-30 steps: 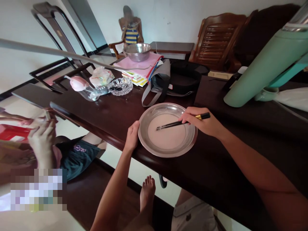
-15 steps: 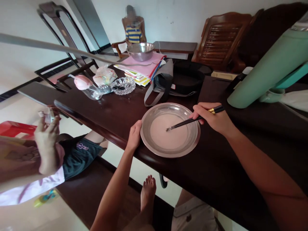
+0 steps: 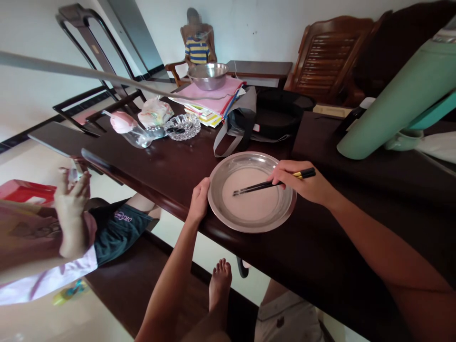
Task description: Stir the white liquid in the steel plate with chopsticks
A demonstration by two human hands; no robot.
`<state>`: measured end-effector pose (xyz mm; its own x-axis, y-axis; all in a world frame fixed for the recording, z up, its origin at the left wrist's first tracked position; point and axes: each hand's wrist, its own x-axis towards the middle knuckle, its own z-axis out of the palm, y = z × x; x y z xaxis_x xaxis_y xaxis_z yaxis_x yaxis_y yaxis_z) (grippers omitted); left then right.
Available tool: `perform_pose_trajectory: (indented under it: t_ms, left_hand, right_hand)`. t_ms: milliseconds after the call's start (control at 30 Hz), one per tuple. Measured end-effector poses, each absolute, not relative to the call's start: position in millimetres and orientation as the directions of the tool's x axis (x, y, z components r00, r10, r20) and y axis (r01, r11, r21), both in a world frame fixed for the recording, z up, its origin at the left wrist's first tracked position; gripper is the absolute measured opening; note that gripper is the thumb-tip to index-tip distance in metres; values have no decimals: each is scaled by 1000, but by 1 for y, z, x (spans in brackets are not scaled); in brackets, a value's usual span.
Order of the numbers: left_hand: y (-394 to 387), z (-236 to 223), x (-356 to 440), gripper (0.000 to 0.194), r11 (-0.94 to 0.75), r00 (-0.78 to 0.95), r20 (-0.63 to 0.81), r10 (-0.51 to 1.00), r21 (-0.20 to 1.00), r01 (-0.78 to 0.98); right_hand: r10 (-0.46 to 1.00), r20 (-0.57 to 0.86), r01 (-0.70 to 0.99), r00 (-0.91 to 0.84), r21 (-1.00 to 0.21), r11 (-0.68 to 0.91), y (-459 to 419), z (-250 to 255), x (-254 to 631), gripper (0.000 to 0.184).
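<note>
A wide metal bowl stands at the front edge of the dark wooden table, holding a pale pinkish-white liquid. My left hand grips the bowl's left rim, with its fingers partly hidden beneath. Black chopsticks with gold bands are pinched in my right hand, which is over the bowl's right side. Their tips reach the liquid left of its middle and carry some pale residue.
Beyond the bowl lie a grey and black bag, a glass ashtray and a pile of papers bearing another metal bowl. A green flask leans at right. One person sits at left, another at the back.
My right hand has shifted left and slightly down, carrying the chopstick tips leftward across the liquid. My left hand and the bowl stay in place.
</note>
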<state>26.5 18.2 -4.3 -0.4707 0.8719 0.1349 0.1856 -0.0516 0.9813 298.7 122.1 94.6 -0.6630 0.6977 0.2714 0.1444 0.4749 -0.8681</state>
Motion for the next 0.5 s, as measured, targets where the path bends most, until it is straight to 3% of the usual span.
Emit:
perform_pose_trajectory:
  t_ms: [167, 333, 500]
  left_hand:
    - [18, -3, 28, 50, -41, -472, 131, 872, 980, 197]
    - [19, -5, 26, 49, -51, -471, 133, 872, 982, 184]
    - [18, -7, 25, 48, -42, -475, 129, 871, 981, 190]
  right_hand:
    - [817, 302, 213, -492, -868, 449, 124, 94, 300, 39]
    - [710, 288, 162, -642, -855, 492, 122, 95, 298, 33]
    - [809, 334, 234, -483, -841, 487, 126, 97, 302, 38]
